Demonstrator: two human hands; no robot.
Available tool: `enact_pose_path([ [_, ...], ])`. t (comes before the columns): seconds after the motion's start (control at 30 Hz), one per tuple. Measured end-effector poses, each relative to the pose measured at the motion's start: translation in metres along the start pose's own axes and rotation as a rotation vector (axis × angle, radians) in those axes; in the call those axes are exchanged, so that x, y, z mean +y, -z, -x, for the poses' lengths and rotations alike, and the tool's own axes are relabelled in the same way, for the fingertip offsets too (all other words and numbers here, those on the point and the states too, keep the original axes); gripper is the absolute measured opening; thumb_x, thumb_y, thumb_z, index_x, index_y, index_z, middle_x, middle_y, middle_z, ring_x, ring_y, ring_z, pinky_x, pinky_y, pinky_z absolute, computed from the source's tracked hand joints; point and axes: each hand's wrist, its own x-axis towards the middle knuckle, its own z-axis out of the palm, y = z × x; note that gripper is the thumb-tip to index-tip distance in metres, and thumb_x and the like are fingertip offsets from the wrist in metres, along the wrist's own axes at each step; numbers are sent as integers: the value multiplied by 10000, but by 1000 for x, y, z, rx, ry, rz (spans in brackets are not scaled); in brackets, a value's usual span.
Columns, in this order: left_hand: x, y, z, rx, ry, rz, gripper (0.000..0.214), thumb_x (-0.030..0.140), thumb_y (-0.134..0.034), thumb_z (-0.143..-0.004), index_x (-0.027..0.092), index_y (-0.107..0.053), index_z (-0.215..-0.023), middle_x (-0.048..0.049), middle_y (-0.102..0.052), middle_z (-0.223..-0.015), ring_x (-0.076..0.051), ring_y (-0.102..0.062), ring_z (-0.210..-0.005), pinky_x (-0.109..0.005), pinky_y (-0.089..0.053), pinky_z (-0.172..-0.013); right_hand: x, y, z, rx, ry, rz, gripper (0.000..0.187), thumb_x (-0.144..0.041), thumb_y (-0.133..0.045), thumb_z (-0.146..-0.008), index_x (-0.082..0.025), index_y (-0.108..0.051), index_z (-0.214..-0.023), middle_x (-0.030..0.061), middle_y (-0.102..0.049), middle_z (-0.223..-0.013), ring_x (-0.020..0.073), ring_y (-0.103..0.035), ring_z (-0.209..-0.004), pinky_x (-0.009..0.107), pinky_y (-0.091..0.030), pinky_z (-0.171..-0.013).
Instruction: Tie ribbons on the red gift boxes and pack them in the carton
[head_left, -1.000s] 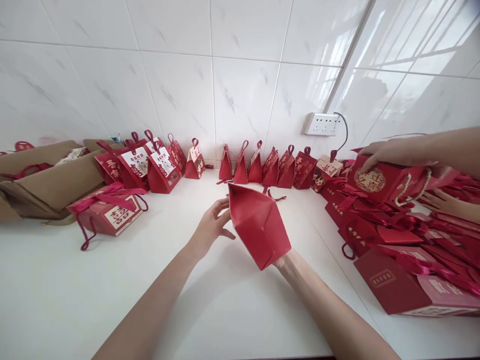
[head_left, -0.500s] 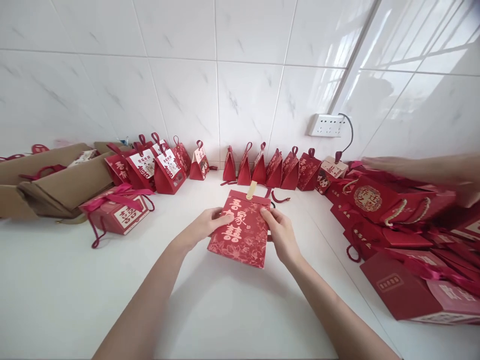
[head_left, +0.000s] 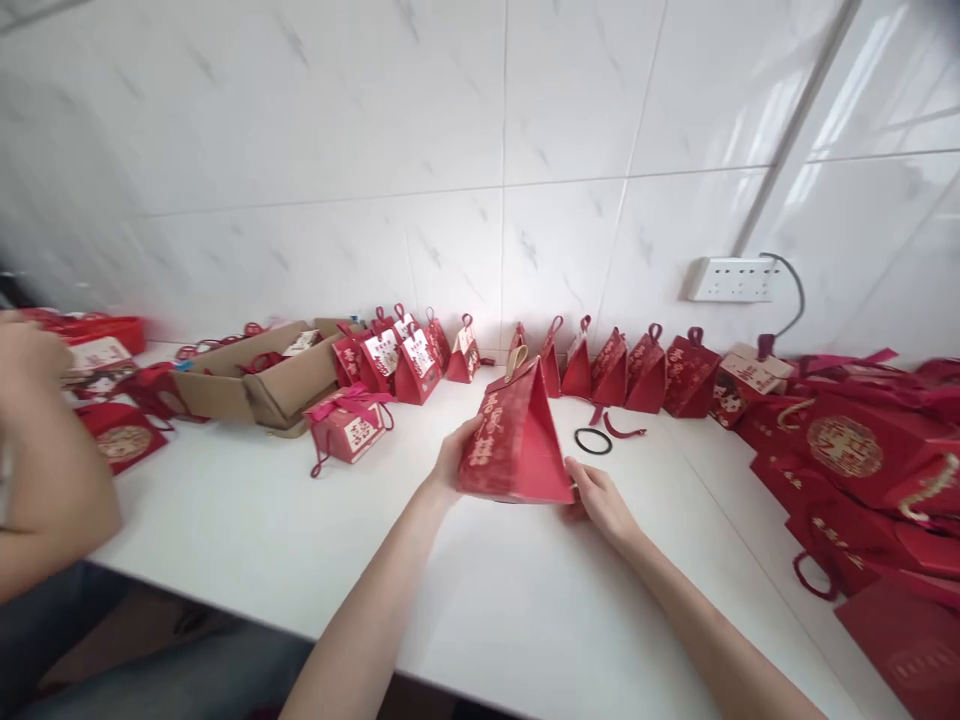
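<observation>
A red gift box [head_left: 516, 440] with gold characters, folded into a wedge shape with a tan tab at its top, stands on the white counter [head_left: 480, 600] in the middle of the view. My left hand [head_left: 452, 462] grips its left side. My right hand [head_left: 600, 497] holds its lower right corner from behind. Both hands have their fingers closed on the box. A small black ring [head_left: 593, 441] lies on the counter just right of the box.
A row of small red wedge boxes [head_left: 630, 368] lines the tiled wall. A brown cardboard carton [head_left: 262, 385] and a ribboned red box [head_left: 347, 428] sit to the left. Flat red bags [head_left: 862, 455] pile up on the right. Another person's arm [head_left: 45, 470] shows at far left.
The flat red box has been folded up into a standing wedge. The view has swung left, revealing a person at the left; the other person's hands at the right are out of view.
</observation>
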Motion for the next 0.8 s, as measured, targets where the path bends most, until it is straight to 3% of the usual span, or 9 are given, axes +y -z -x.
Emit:
enact_pose_path([
  [0.1, 5, 15, 25, 212, -263, -101, 349, 387, -716, -654, 163, -613, -902, -49, -692, -884, -207, -647, -827, -284, -505, -742, 6, 1, -6, -21, 2, 59, 314, -414, -511, -810, -156, -531, -634, 3, -547, -604, 99, -541, -417, 227, -473, -412],
  [0.17, 11, 37, 46, 484, -487, -241, 388, 403, -704, -660, 180, -579, -952, -39, -674, -932, -190, -628, -859, -260, -496, -748, 9, 1, -7, -39, 10, 84, 279, -375, -509, -806, -160, -535, -631, 4, -553, -631, 100, -549, -448, 225, -482, -422],
  [0.23, 21, 66, 65, 921, -751, -492, 387, 472, -631, -697, 167, -548, -920, -53, -652, -890, -193, -621, -816, -284, -506, -729, 9, 2, -7, -55, 13, 105, 262, -349, -514, -802, -163, -537, -619, 1, -548, -626, 97, -539, -460, 221, -481, -425],
  [0.33, 41, 108, 89, 1229, -843, -605, 377, 475, -522, -776, 156, -474, -971, -108, -602, -1001, -225, -594, -940, -352, -485, -852, 8, 2, -5, -60, 11, 127, 251, -333, -511, -803, -165, -546, -621, 1, -545, -623, 95, -525, -466, 219, -476, -425],
  [0.47, 56, 149, 103, 1353, -659, -835, 418, 405, -475, -813, 132, -417, -1125, -180, -521, -1201, -272, -545, -1102, -412, -442, -965, 5, 0, -3, -54, 11, 149, 251, -324, -498, -811, -166, -551, -623, 8, -555, -631, 97, -521, -475, 223, -482, -439],
  [0.6, 55, 172, 105, 1244, -471, -945, 429, 355, -585, -736, 138, -483, -1091, -169, -587, -1097, -336, -583, -1042, -501, -446, -948, 4, 0, -3, -55, 16, 161, 246, -310, -495, -810, -169, -546, -615, 11, -560, -628, 98, -520, -485, 221, -485, -450],
  [0.67, 51, 175, 105, 1238, -435, -982, 531, 354, -596, -726, 115, -441, -1174, -203, -554, -1166, -375, -540, -1116, -559, -399, -980, 4, -1, -3, -58, 20, 164, 244, -301, -495, -810, -168, -543, -612, 11, -562, -631, 96, -519, -487, 219, -486, -455],
  [0.73, 46, 171, 104, 1291, -525, -1059, 651, 333, -597, -717, 98, -350, -1271, -240, -419, -1331, -394, -368, -1294, -591, -259, -1072, 5, -1, -3, -61, 24, 165, 243, -295, -497, -811, -166, -539, -609, 11, -564, -634, 93, -517, -483, 217, -485, -454],
  [0.8, 39, 159, 98, 1257, -774, -1224, 638, 293, -573, -728, 117, -326, -1290, -227, -319, -1406, -360, -231, -1378, -557, -157, -1125, 5, -1, -3, -63, 27, 165, 242, -288, -501, -809, -165, -534, -604, 10, -567, -636, 89, -512, -470, 217, -482, -446],
])
